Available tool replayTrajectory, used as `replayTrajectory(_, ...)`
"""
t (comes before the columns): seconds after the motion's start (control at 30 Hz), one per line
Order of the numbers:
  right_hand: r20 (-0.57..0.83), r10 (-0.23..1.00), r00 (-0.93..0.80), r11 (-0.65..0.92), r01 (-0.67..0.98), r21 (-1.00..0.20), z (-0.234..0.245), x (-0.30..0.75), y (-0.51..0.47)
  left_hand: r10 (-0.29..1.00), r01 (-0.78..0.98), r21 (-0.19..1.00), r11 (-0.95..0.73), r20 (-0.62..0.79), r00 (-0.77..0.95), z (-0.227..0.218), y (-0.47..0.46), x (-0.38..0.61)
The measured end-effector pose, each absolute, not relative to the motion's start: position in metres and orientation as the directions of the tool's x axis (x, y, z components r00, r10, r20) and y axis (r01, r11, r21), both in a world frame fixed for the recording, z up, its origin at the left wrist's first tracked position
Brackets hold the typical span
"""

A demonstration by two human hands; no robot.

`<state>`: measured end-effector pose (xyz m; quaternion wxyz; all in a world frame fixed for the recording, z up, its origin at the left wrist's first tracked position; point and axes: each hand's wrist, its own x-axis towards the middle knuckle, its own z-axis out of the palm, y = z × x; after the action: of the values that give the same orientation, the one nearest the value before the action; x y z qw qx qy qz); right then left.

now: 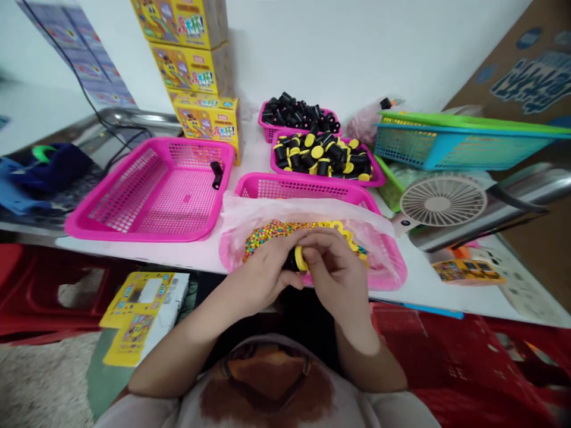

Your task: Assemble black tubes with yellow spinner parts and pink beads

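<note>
A small black cup with a yellow cap [300, 260] sits between my two hands, tilted on its side. My left hand [272, 267] is closed around the black body. With thumb and fingers, my right hand [332, 261] grips the yellow cap end. Both hands are over the front edge of a pink basket lined with a clear plastic bag [285, 209]. Inside the bag lie many small coloured beads [267, 235] and yellow caps [339, 227], partly hidden by my hands.
Behind stand pink baskets of yellow-capped black cups [316, 152] and uncapped black cups [298, 112]. A pink basket [151, 235] at left holds a few black cups [216, 175]. Yellow boxes [205, 122] are stacked behind it. A fan [443, 201] and a blue basket [464, 153] stand right.
</note>
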<state>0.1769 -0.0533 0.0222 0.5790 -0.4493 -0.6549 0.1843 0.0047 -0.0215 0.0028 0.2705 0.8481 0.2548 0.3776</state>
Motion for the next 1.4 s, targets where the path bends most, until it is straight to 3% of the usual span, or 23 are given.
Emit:
replayTrajectory(0.07, 0.577, 0.807, 0.123, 0.519, 0.320, -0.793, 0.016, 0.174, -0.055, 0.611, 0.230, 0.609, -0.759, 0.547, 0.572, -0.003, -0.025, 0.005)
replayTrajectory(0.17, 0.565, 0.807, 0.173, 0.508, 0.286, -0.813, 0.010, 0.174, -0.063, 0.655, 0.245, 0.648, -0.721, 0.521, 0.548, -0.005, -0.032, 0.009)
replayTrajectory(0.43, 0.615, 0.735, 0.285, 0.495, 0.395, -0.774, -0.007, 0.183, -0.076, 0.674, 0.280, 0.659, -0.699, 0.474, 0.567, 0.000, -0.044, 0.021)
replayTrajectory(0.6, 0.668, 0.698, 0.258, 0.502, 0.490, -0.713, -0.005, 0.182, -0.088, 0.745, 0.263, 0.759, -0.596, 0.400, 0.534, 0.004, -0.056, 0.029)
replayTrajectory(0.8, 0.724, 0.682, 0.102, 0.576, 0.535, -0.618, -0.003, 0.199, -0.097, 0.871, 0.041, 0.949, -0.314, 0.270, 0.410, -0.004, -0.072, 0.041)
replayTrajectory(0.87, 0.730, 0.678, -0.082, 0.646, 0.540, -0.539, -0.006, 0.211, -0.094, 0.914, -0.094, 0.991, -0.093, 0.122, 0.387, -0.002, -0.074, 0.047)
replayTrajectory(0.97, 0.705, 0.654, -0.276, 0.715, 0.529, -0.456, -0.009, 0.219, -0.090, 0.882, -0.208, 0.952, 0.223, -0.107, 0.458, 0.006, -0.074, 0.057)
replayTrajectory(1.1, 0.759, 0.629, -0.168, 0.720, 0.494, -0.488, -0.014, 0.207, -0.097, 0.854, -0.213, 0.913, 0.347, -0.214, 0.475, 0.015, -0.076, 0.065)
replayTrajectory(1.27, 0.788, 0.615, -0.031, 0.705, 0.470, -0.531, -0.015, 0.192, -0.110, 0.828, -0.279, 0.871, 0.405, -0.219, 0.516, 0.015, -0.084, 0.063)
replayTrajectory(1.4, 0.703, 0.704, -0.101, 0.696, 0.296, -0.655, -0.014, 0.203, -0.113, 0.870, -0.265, 0.921, 0.285, -0.133, 0.474, 0.001, -0.091, 0.057)
